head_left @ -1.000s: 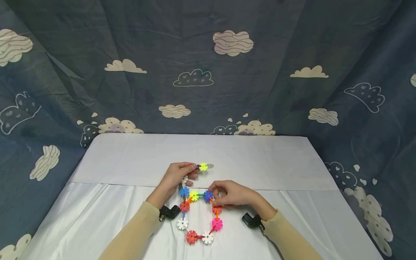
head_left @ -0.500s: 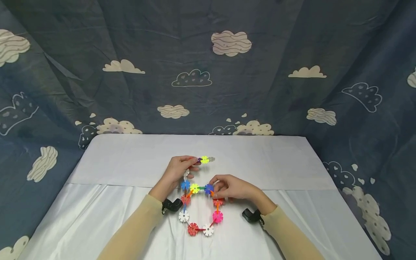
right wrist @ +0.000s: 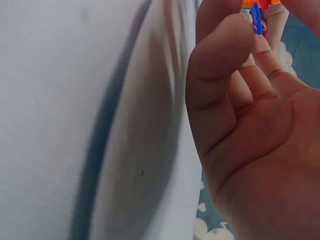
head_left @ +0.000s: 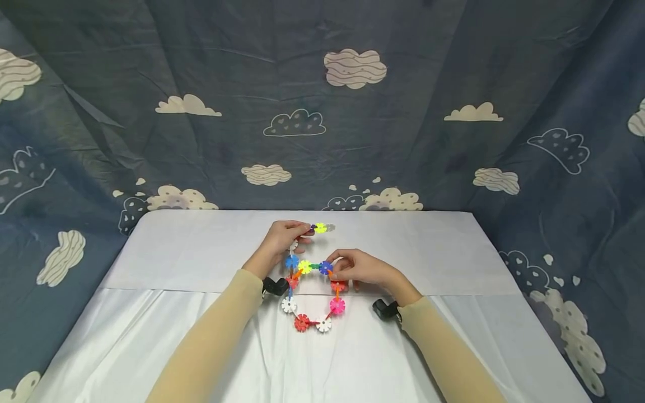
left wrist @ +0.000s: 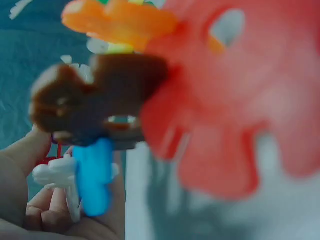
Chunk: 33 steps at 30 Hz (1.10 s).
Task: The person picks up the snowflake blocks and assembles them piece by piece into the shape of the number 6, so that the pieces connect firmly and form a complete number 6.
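Note:
Several notched plastic snowflake discs are joined into a ring, with red, white, pink, blue and yellow ones in the head view, including a pink disc (head_left: 337, 305). A short chain rises from its upper left and ends in a yellow disc (head_left: 321, 228) and a grey one. My left hand (head_left: 279, 242) pinches this chain by a purple disc, thumb against fingers. At the upper right of the ring, my right hand (head_left: 364, 267) pinches it beside a dark blue disc (head_left: 325, 268). A red disc (left wrist: 225, 100) and a brown disc (left wrist: 95, 95) loom large in the left wrist view.
A white cloth (head_left: 322, 369) with a crosswise fold covers the table. Dark blue curtain (head_left: 302, 67) with cloud prints hangs behind and at both sides. Black wrist cameras sit at the left wrist (head_left: 275, 286) and right wrist (head_left: 385, 309).
Both hands have carried the ring and its chain away from the person, toward the back of the table. Their grips stay the same.

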Motion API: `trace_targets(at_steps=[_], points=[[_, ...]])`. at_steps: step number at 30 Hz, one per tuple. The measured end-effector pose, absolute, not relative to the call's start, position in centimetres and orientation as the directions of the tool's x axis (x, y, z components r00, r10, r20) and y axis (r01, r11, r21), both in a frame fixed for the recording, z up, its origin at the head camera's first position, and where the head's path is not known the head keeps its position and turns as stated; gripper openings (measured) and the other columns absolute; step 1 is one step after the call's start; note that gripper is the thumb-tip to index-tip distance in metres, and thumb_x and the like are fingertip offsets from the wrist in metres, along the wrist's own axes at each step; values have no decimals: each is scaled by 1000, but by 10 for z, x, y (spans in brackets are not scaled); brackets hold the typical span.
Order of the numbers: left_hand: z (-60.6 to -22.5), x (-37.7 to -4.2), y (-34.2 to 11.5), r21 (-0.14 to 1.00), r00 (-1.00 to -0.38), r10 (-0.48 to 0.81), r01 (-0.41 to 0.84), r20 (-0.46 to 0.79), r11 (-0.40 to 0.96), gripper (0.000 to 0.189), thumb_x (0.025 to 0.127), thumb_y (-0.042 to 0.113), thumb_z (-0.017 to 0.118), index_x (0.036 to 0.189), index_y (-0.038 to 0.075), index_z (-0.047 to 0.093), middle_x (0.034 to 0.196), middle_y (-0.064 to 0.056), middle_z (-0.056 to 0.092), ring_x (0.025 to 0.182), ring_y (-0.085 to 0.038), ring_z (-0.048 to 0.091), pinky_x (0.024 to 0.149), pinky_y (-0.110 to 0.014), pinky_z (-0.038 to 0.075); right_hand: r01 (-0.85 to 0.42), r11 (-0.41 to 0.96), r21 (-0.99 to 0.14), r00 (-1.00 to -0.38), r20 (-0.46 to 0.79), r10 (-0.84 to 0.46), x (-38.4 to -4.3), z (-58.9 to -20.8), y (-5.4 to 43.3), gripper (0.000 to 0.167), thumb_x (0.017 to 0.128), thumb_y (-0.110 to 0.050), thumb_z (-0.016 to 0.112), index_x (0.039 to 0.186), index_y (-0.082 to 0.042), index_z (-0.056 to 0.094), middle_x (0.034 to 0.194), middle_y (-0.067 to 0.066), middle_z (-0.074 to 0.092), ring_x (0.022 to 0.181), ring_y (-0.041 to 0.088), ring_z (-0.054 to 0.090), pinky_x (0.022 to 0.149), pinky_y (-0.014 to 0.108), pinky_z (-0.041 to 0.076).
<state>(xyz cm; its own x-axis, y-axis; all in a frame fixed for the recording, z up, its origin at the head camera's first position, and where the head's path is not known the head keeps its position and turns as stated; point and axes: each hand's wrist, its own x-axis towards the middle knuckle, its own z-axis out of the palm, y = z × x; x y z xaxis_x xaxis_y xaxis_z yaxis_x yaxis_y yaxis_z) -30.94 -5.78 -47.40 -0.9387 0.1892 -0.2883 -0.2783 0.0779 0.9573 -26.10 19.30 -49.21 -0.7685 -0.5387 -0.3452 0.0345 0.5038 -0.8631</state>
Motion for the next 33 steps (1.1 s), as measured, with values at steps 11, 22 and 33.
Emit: trace_targets(at_steps=[11,22,33], points=[[-495,-327,-59,942,-975,153,-106,-161,319,26,99,23,76,119,7,73,107,-11,80,90,-17,72,67,-24,55,-17,547,-837,-768,-339,-543,-274,-496,190,49,99,-31,77,140,-9,61,91,1,72,58,13,57,50,24,44],[-491,-325,-65,756,-987,133,21,-88,654,42,96,30,80,131,8,74,126,-13,71,116,-28,63,110,-45,52,-97,598,-795,-788,-306,-534,-275,-499,189,49,99,-31,76,140,-6,65,87,1,68,55,11,54,50,24,40],[-489,-301,-95,740,-984,154,37,-91,672,41,96,29,77,132,9,73,107,-6,75,98,-21,64,93,-41,54,-95,630,-770,-826,-293,-482,-265,-498,192,48,97,-29,77,139,-11,68,87,0,68,64,14,57,59,24,43]])
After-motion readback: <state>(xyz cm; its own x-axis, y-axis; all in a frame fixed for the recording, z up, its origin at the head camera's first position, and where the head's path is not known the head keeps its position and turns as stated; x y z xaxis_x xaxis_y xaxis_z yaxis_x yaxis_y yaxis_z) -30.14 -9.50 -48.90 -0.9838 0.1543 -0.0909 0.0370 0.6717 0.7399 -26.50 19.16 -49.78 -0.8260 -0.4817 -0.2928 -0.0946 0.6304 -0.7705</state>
